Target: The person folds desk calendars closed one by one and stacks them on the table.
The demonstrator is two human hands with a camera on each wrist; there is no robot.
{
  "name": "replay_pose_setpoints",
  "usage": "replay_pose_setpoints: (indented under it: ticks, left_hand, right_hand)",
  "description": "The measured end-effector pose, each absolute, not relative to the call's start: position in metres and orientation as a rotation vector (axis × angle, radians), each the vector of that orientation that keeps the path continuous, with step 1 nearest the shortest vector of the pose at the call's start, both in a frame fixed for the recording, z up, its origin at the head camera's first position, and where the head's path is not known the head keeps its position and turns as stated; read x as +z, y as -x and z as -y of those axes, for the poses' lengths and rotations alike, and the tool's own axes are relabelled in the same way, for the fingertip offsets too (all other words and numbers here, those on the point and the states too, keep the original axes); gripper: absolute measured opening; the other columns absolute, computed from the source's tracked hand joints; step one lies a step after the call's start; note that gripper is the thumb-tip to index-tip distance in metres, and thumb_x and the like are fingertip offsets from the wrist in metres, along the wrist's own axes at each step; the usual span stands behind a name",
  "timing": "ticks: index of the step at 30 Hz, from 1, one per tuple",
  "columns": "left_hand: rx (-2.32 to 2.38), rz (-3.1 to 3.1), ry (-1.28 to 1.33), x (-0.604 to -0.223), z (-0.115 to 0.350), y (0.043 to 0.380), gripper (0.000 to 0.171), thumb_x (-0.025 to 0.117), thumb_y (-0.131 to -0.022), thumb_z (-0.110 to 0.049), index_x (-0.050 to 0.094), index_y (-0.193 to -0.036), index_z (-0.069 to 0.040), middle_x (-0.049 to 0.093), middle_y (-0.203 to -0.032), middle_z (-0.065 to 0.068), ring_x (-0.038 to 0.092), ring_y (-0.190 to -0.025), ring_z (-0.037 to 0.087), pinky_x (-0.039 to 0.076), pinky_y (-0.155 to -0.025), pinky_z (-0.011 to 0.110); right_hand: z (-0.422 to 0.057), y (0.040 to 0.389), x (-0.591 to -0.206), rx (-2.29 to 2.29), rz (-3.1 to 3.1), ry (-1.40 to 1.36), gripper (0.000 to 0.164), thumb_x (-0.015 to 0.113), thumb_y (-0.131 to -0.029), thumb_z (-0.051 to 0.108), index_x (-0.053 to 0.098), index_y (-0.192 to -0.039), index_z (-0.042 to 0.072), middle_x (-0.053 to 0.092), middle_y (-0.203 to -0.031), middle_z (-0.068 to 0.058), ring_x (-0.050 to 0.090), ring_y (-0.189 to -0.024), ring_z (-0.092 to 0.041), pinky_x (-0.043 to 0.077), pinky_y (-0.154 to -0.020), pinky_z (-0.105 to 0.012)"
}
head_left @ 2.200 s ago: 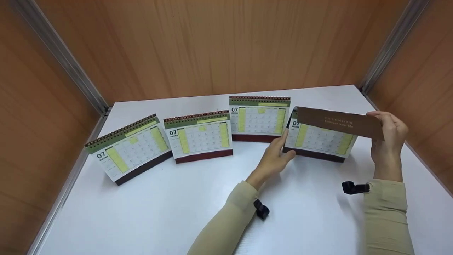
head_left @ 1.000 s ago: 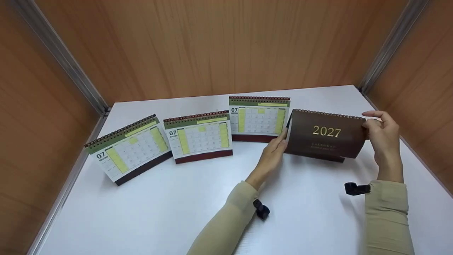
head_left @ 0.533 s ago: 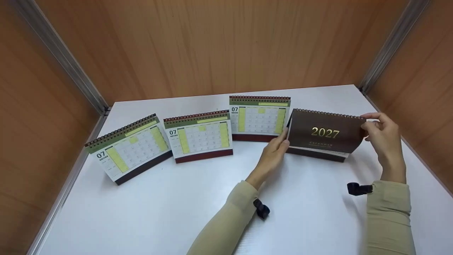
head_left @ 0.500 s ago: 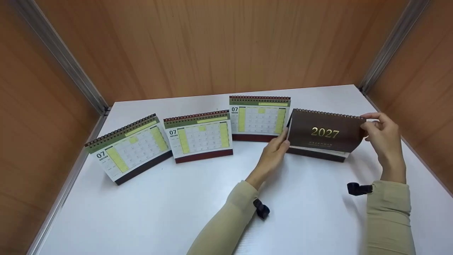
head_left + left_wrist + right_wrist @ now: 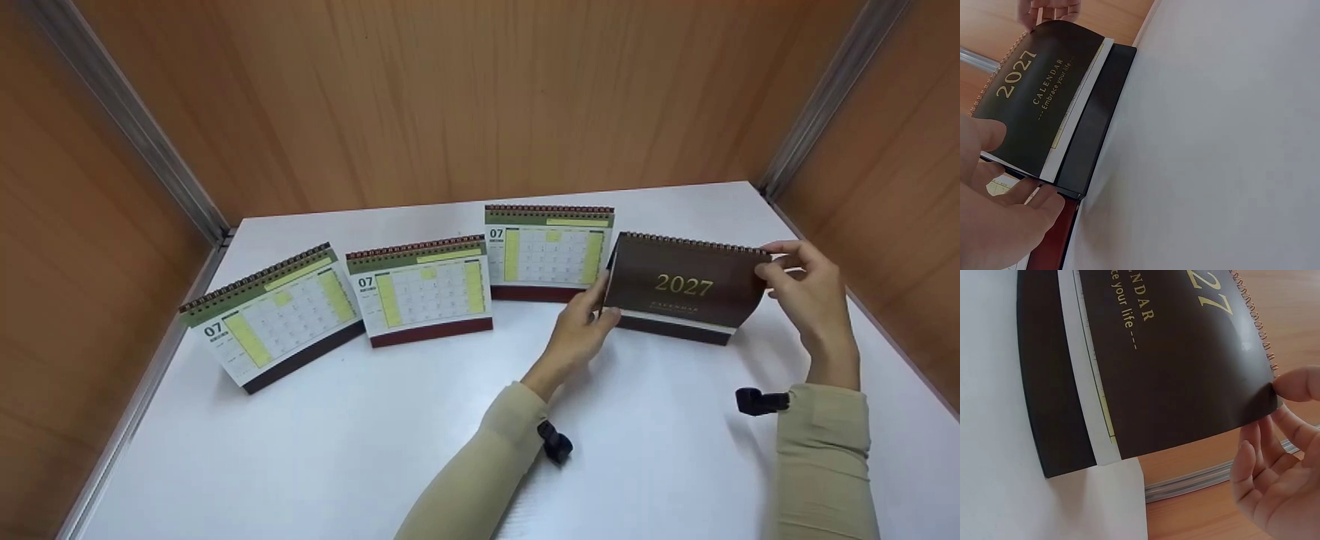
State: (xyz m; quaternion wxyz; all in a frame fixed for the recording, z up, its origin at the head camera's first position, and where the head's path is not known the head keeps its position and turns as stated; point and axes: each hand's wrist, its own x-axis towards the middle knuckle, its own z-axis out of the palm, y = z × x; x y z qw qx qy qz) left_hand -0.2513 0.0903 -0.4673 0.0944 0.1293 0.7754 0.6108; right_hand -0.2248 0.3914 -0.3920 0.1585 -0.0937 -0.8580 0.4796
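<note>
A spiral-bound desk calendar [image 5: 684, 285] stands on the right of the table, its dark brown cover marked 2027 in gold. The cover hangs over the front, leaving a white page strip and the dark base [image 5: 1093, 118] showing beneath it. My left hand [image 5: 576, 336] grips the calendar's left edge, thumb in front and fingers at the side. At the upper right corner, my right hand [image 5: 814, 300] pinches the cover by the spiral, its thumb [image 5: 1297, 384] on the front and fingers behind. The cover bows slightly at that corner in the right wrist view.
Three more desk calendars stand open at month 07: a dark-based one [image 5: 274, 315] at the left, a red-based one [image 5: 421, 289] beside it, and another red-based one [image 5: 551, 251] behind my left hand. Wooden panels [image 5: 480, 97] enclose the white table [image 5: 337, 450].
The brown cover, earlier raised over the 07 page, has come down over the calendar's front. My right hand has shifted from the cover's free edge to the upper right corner.
</note>
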Motion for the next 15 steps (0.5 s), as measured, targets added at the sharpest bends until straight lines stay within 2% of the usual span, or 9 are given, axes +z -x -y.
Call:
replay_pose_setpoints:
  ticks: [6,12,15]
  left_hand:
    - [1.804,-2.352,-0.461,-0.463,-0.092,0.257,0.064,0.057,-0.110,-0.027,0.032,-0.169,-0.027,0.045,-0.165,0.004,0.050,-0.146,0.021,0.041,-0.122,0.036]
    - [1.796,-2.431,-0.551,-0.455,-0.096,0.267,0.065,0.057,-0.111,-0.025,0.029,-0.170,-0.023,0.058,-0.150,0.007,0.062,-0.132,0.019,0.052,-0.107,0.025]
    - [1.757,-2.493,-0.548,-0.452,-0.097,0.272,0.065,0.056,-0.112,-0.026,0.028,-0.170,-0.025,0.060,-0.145,0.006,0.061,-0.129,0.016,0.051,-0.107,0.025]
  right_hand:
    - [-0.394,0.222,-0.393,1.352,2.483,0.231,0.030,0.064,-0.104,0.021,0.065,-0.134,0.014,0.058,-0.108,0.007,0.060,-0.093,-0.007,0.054,-0.074,-0.013]
    - [-0.396,0.220,-0.391,1.312,2.549,0.204,0.039,0.064,-0.105,0.024,0.060,-0.141,0.010,0.059,-0.112,0.006,0.063,-0.092,-0.004,0.053,-0.076,-0.011]
    - [-0.397,0.220,-0.391,1.317,2.563,0.196,0.041,0.065,-0.105,0.023,0.058,-0.144,0.009,0.059,-0.114,0.006,0.064,-0.094,-0.002,0.053,-0.077,-0.011]
